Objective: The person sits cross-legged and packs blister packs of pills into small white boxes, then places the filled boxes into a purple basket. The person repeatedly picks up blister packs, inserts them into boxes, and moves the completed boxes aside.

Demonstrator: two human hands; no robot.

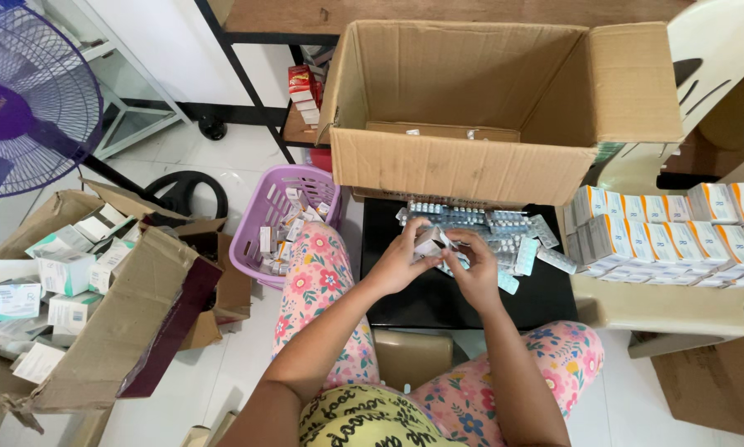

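A white tiled floor (223, 157) shows around a black desk (438, 298) strewn with blister packs (504, 228), a big open cardboard box (471, 108) behind it. Above the desk, the left hand (405, 261) grips a small white carton (428, 242); the right hand (475, 265) pinches at the carton's end. A purple basket (260, 240) of cartons sits to the left, stacked white boxes (670, 236) to the right.

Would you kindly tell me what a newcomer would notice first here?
Both hands, left hand and right hand, hold a small white carton at centre, over a pile of blister strips. Behind stands a big open cardboard box; stacked white cartons fill the right.
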